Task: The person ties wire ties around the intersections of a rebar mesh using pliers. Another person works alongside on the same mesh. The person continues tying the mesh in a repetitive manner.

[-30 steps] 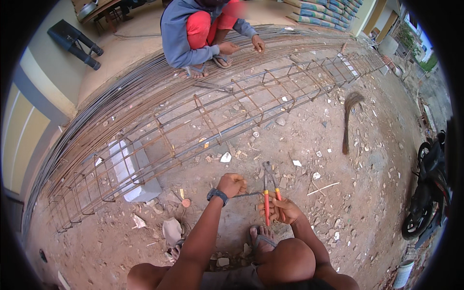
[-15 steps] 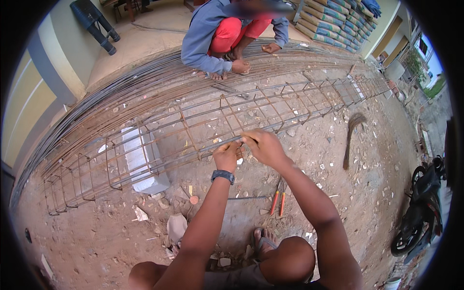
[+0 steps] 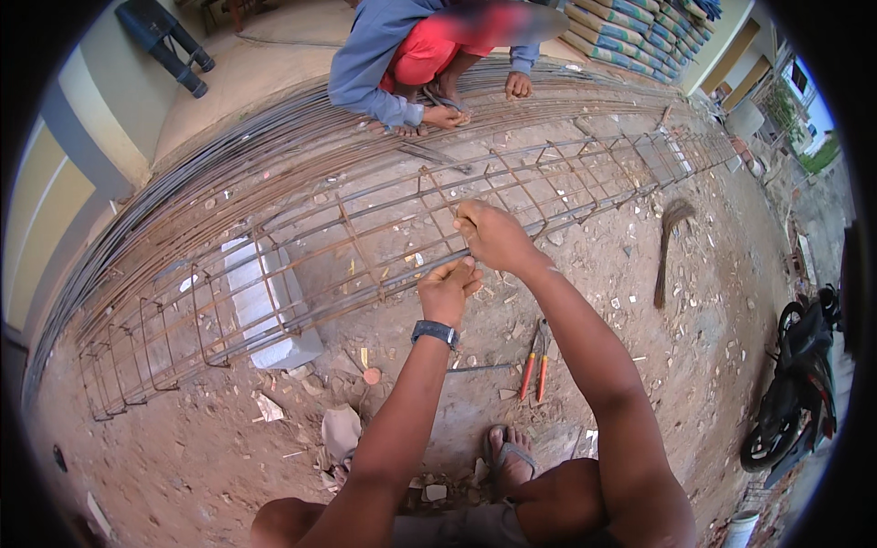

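Observation:
A long rebar cage (image 3: 353,230) of rods and rectangular stirrups stretches across the ground in front of me. At its near long rod, my left hand (image 3: 446,290) is closed, thumb and fingers pinched together against the steel. Just above and to the right, my right hand (image 3: 493,236) is closed in a fist beside a stirrup, over the near rods. What either hand pinches is too small or hidden to make out. Below them on the dirt lie pincers (image 3: 534,370) with red-orange handles, jaws pointing away from me.
A white block (image 3: 260,297) lies under the cage's left part. Beyond are bundled loose rods (image 3: 196,187) and a squatting co-worker (image 3: 379,68). Stacked sacks (image 3: 630,41) stand at the back right. A bundle of thin bristles (image 3: 670,247) and a motorbike (image 3: 795,374) are on the right.
My right hand has risen away from my left, from fingertips close together to above the near rods. My left hand stays at the rod. The co-worker's hands have shifted slightly.

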Motion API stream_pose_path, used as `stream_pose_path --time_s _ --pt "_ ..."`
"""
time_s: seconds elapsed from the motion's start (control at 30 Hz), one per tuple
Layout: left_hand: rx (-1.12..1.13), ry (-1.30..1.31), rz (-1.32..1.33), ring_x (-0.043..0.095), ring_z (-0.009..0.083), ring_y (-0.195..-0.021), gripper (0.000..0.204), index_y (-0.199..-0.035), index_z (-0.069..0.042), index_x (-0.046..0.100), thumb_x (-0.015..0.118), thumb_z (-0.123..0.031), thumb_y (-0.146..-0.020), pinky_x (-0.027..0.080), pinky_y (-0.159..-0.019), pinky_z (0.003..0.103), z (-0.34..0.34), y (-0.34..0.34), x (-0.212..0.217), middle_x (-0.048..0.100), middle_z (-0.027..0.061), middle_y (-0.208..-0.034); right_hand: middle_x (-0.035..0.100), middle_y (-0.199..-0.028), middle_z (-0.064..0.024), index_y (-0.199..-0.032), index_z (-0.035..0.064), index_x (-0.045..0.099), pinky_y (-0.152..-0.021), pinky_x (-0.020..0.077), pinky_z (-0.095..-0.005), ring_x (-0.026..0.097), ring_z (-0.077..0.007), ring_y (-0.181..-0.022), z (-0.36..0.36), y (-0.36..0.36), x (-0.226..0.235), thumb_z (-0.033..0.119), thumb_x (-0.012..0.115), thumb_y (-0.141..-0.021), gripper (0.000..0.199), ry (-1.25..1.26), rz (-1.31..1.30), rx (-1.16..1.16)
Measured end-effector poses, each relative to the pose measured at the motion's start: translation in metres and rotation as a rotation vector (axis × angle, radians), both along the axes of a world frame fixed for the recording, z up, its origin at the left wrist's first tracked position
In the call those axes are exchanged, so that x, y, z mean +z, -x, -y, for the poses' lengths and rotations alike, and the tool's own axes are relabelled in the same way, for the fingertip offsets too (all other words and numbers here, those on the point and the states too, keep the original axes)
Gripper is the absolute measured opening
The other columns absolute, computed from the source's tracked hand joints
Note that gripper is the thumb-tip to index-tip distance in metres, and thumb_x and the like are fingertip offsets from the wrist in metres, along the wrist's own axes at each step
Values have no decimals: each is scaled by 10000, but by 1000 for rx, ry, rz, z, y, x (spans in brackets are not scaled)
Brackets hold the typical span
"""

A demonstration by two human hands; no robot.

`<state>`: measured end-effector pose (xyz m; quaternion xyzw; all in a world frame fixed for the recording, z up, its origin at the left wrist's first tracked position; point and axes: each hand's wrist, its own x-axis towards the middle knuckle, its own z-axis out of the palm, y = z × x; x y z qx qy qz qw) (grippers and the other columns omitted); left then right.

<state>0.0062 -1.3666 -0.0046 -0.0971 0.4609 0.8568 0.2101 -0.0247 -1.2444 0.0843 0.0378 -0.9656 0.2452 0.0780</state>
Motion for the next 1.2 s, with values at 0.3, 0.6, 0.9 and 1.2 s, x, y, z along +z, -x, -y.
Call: stream_pose_path --time_s 0.3,0.6,0.9,1.2 --pt "-75 -15 51 722 162 -843 172 -1028 -13 712 734 -141 -915 586 -706 246 1 4 2 735 81 -960 631 -879 -161 -974 28 612 -728 496 -432 633 -360 -815 -10 -55 -15 122 594 -955 98 253 -312 -9" --pt "-123 50 149 668 133 -653 357 -900 -57 663 805 -382 -852 552 -578 236 3 25 16 672 36 -778 612 -822 -18 -985 21 638 -691 477 -258 588 -91 -761 8 -83 -68 120 568 -1002 122 1106 -192 -270" --pt "-96 18 135 643 89 -597 330 -867 -78 660 821 -365 -840 539 -528 203 -3 26 10 662 20 -724 619 -743 -12 -947 28 658 -520 406 -234 518 -75 -585 -17 -37 -87 80 597 -946 80 1459 295 -373" --pt "-154 -64 118 613 60 -581 270 -943 -89 666 780 -326 -886 520 -513 182 -2 28 10 642 -8 -718 705 -855 -63 -1029 25 703 -579 473 -286 623 -132 -663 -25 -24 -94 77 627 -927 138 1181 70 -232"
